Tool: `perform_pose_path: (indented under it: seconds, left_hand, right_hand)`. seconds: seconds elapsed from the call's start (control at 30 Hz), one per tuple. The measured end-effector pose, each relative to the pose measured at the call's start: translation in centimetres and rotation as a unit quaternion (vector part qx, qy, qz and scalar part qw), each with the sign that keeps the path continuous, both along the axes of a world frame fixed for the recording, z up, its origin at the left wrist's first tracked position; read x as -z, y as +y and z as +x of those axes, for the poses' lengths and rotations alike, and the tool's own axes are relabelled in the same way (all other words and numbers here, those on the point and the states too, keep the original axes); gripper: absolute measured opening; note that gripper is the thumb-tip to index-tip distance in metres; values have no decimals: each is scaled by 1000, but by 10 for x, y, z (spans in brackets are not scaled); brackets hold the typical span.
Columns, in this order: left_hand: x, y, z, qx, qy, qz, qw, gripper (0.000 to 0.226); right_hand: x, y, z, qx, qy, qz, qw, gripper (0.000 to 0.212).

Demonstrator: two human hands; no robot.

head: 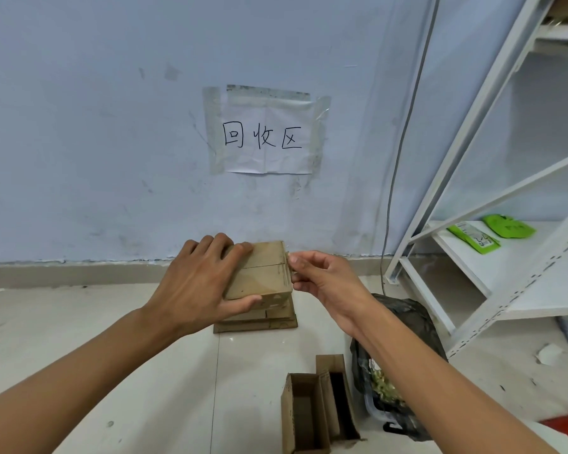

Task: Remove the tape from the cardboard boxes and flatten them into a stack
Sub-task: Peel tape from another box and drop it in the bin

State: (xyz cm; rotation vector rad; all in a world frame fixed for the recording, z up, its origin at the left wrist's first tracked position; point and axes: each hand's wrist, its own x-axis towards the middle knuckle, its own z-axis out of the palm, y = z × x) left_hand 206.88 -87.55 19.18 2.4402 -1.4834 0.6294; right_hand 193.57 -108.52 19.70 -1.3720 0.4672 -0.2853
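A small closed cardboard box (pixel 266 273) is held up in front of me, above a low stack of flattened cardboard (pixel 259 322) on the floor. My left hand (pixel 197 286) grips the box from its left side, fingers over the top and thumb under the front edge. My right hand (pixel 322 280) is at the box's right end, its thumb and fingers pinching at the edge where clear tape sits; the tape itself is hard to make out. An open cardboard box (pixel 315 407) stands on the floor near my right forearm.
A dark rubbish bag (pixel 404 326) with scraps inside sits on the floor at the right. A white metal shelf (pixel 492 257) holding green packets (pixel 476 237) stands further right. A paper sign (pixel 266 136) is taped on the wall ahead.
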Motion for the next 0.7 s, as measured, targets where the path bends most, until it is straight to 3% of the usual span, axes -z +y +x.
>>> perform_pose_path:
  seconds: [0.17, 0.33, 0.47, 0.53, 0.6, 0.7]
  left_hand:
    - [5, -1, -6, 13, -4, 30, 999, 93]
    - [7, 0, -12, 24, 29, 65, 997, 108]
    - [4, 1, -16, 52, 44, 31, 997, 99]
    - [2, 1, -14, 48, 40, 4, 998, 98]
    - [3, -1, -12, 46, 30, -2, 999, 97]
    - [8, -7, -12, 49, 3, 20, 999, 97]
  right_hand:
    - [0, 9, -4, -3, 48, 41, 998, 30]
    - [-3, 17, -6, -67, 73, 55, 994, 4]
    - [-9, 8, -10, -108, 30, 281, 953, 10]
    - [-11, 6, -11, -104, 0, 330, 938, 13]
    - [-10, 5, -10, -78, 1, 295, 952, 11]
    - [-6, 8, -8, -1, 72, 14, 997, 8]
